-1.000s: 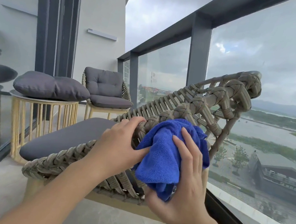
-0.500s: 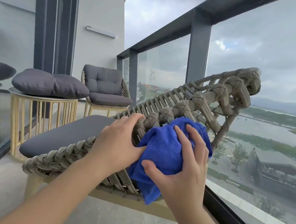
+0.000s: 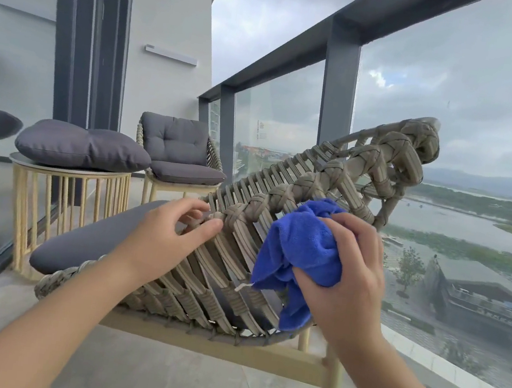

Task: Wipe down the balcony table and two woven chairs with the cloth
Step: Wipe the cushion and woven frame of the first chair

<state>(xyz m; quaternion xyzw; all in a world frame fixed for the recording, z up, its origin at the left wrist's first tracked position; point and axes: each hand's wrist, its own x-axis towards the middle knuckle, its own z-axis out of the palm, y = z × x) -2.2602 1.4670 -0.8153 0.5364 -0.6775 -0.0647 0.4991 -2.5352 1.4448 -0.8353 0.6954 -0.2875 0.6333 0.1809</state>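
cloth [image 3: 302, 252] slid down, bunched in right hand [image 3: 348, 271]; chair [image 3: 280, 197] braid slants up-right.

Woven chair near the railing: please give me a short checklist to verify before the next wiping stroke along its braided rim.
1. Blue cloth held firmly in the right hand: ok.
2. Left hand steadies the braided rim of the near woven chair: ok.
3. Cloth touches the weave: ok, beside the rim.
4. Upper rim free of obstacles: ok.
5. Weave already clean: cannot tell.
6. Balcony table free for wiping: not ok, a grey cushion lies on it.
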